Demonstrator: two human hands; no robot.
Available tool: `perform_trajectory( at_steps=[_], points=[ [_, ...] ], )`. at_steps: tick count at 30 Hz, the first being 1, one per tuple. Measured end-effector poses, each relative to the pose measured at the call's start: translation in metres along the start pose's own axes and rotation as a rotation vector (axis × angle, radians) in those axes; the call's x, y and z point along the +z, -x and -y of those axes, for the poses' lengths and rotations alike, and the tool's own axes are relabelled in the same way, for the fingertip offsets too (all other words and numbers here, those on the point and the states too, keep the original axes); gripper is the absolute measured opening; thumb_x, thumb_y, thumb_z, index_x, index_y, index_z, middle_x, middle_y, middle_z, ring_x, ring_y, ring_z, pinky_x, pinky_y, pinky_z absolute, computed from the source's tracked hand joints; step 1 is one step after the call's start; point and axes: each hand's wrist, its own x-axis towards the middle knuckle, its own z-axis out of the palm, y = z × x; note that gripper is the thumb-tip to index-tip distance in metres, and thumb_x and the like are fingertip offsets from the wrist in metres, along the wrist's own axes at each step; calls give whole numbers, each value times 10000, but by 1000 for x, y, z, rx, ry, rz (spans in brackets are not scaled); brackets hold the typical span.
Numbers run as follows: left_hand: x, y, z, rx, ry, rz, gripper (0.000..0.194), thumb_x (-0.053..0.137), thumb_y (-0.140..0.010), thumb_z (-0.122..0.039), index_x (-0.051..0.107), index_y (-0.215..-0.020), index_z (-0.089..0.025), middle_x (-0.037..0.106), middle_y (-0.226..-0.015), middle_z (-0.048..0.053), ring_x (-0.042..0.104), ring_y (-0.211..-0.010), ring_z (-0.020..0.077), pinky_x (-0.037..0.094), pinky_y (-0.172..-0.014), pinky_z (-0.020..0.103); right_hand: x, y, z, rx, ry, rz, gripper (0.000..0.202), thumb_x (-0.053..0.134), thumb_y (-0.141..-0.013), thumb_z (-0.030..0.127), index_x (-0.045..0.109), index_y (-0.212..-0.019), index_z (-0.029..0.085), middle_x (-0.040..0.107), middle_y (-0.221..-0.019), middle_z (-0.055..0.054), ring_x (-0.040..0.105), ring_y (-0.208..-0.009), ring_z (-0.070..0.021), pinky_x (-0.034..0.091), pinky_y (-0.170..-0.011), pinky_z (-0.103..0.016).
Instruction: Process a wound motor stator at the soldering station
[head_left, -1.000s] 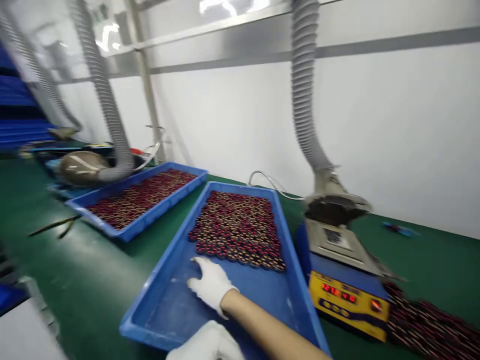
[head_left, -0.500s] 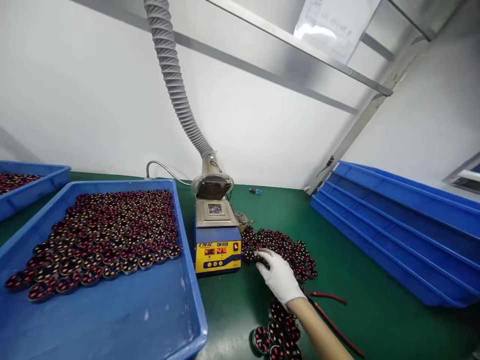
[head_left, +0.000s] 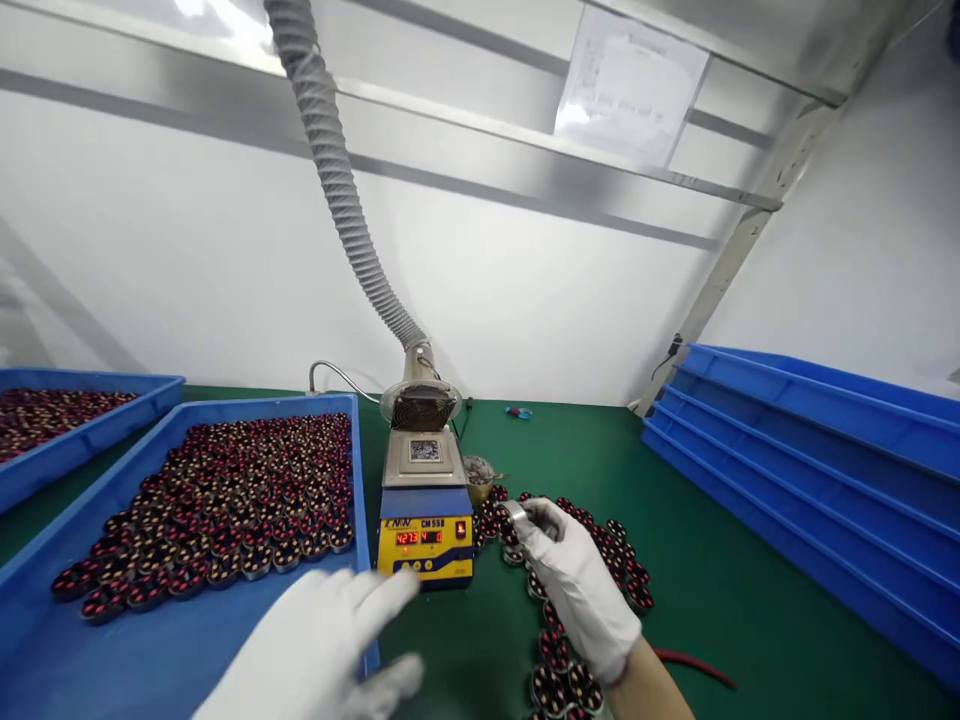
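While right hand [head_left: 577, 585] fingers grip a coil [head_left: 514, 512], left hand [head_left: 315, 650] hovers spread over tray edge [head_left: 358, 520].

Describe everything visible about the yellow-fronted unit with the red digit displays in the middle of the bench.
The benchtop unit is a small box with a blue body and a sloped yellow front panel carrying two red digit readouts, a lit red switch and a row of dark buttons. On top sits a metal-looking plate with a small square recess. It stands upright on the green bench, close beside the blue tray. A round grille on the grey ribbed hose sits just behind it. Neither gloved hand touches it.
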Motion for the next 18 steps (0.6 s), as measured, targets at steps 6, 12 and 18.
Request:
perform_trajectory(
  at_steps=[6,12,18],
  points=[
    [11,-55,-28,165,-183,-388,376,567,-776,-270,508,-1132,-161,652,-1080,172,637,-965,252,538,-758,347,29,22,60,-106,-714,202,429,685,-654,510,618,-1001,266,676,-906,-64,638,-822,-207,512,-725,-321],
    [14,-47,-21,61,217,-301,262,586,-823,-339,522,-1062,-254,703,-953,17,673,-843,129,528,-744,162,9,13,54,-372,-511,333,395,753,-577,480,664,-900,271,632,-874,-51,605,-809,-198,499,-728,-292],
    [13,-51,-21,119,432,-155,230,641,-798,-288,540,-1002,-253,698,-906,-3,660,-832,124,504,-767,178,-1,14,59,-470,-282,359,139,686,-703,397,709,-704,260,543,-690,-9,544,-647,-140,460,-641,-267]
  ],
)
